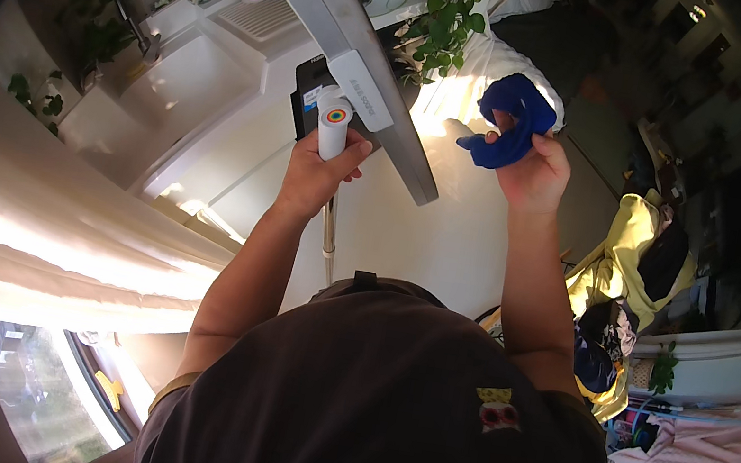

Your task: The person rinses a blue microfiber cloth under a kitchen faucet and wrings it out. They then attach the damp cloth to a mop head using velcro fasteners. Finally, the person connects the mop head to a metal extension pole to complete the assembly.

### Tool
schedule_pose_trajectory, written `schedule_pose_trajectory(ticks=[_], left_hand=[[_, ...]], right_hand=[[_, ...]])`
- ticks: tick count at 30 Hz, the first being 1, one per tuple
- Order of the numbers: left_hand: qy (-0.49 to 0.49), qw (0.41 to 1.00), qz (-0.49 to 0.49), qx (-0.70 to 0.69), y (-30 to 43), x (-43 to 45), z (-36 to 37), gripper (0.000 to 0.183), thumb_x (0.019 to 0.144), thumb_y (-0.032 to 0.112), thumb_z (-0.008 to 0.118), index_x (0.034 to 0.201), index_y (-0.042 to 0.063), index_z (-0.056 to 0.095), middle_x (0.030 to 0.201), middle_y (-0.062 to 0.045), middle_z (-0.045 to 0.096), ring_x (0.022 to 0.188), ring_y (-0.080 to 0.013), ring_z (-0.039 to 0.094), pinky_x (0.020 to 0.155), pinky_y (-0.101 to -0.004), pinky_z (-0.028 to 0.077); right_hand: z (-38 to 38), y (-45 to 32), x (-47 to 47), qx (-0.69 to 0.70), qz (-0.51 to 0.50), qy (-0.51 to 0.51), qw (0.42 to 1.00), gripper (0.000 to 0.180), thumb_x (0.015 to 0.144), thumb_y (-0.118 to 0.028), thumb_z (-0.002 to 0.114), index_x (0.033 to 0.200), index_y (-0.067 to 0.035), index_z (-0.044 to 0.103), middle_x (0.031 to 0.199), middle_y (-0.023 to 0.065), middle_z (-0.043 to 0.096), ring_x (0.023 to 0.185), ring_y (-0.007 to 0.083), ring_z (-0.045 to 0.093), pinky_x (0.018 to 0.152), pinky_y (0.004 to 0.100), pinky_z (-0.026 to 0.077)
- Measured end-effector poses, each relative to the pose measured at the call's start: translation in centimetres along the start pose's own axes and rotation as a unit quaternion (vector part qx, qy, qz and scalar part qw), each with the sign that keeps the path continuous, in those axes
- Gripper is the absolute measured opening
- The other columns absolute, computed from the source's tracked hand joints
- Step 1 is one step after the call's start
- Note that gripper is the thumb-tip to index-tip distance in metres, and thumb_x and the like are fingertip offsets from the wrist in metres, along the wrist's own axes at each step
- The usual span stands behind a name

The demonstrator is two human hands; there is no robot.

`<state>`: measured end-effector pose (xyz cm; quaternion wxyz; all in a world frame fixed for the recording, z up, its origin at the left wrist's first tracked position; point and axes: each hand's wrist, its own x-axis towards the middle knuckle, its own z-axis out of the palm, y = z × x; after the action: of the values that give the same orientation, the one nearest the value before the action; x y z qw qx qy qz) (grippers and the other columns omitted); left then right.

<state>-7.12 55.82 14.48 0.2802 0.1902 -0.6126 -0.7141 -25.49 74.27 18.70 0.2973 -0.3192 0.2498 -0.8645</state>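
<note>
My left hand (319,177) is wrapped around a white cylindrical handle (332,139), whose rounded end bears a disc of coloured rings. Below that hand a slim metal pole (330,229) runs down; whether it joins the handle is hidden. A dark blue cloth (518,146) hangs bunched in a loop in my right hand (536,173), pinched between thumb and fingers. Between the hands, a long grey bar (398,142) with a pale lettered plate crosses diagonally. A black box-like object (307,89) shows partly behind the handle.
To the left are a white sink (186,71) with a faucet (137,35) and a pale curtain (79,260). Trailing potted greenery (446,16) hangs beyond the bar. At right lie yellow fabric (616,247) and dark clothes (601,345), near a pink cloth (698,446).
</note>
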Motion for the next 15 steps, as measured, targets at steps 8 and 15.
schedule_pose_trajectory(ticks=[8, 15], left_hand=[[-0.022, 0.999, -0.043, 0.001, -1.1, 3.3, 5.1, 0.029, 0.074, 0.027, 0.071, 0.083, 0.003, 0.059, 0.068, -0.005, 0.059, 0.052, -0.0088, 0.048, 0.049, -0.0226, 0.040], [-0.148, 0.987, -0.049, 0.035, -2.3, 4.6, 8.6, 0.033, 0.080, 0.030, 0.063, 0.093, 0.001, 0.060, 0.070, -0.005, 0.060, 0.057, -0.0108, 0.055, 0.052, -0.0231, 0.042]], right_hand=[[0.4, -0.8, -2.6, -0.065, -0.007, 0.034, 0.997, 0.028, 0.077, 0.004, 0.052, 0.103, -0.007, 0.050, 0.106, 0.0140, 0.056, 0.088, 0.0227, 0.057, 0.074, 0.0370, 0.047], [-3.6, 3.1, -5.5, -0.263, 0.039, -0.059, 0.962, 0.025, 0.071, 0.012, 0.055, 0.085, -0.007, 0.051, 0.087, 0.0018, 0.053, 0.077, 0.0085, 0.050, 0.071, 0.0223, 0.041]])
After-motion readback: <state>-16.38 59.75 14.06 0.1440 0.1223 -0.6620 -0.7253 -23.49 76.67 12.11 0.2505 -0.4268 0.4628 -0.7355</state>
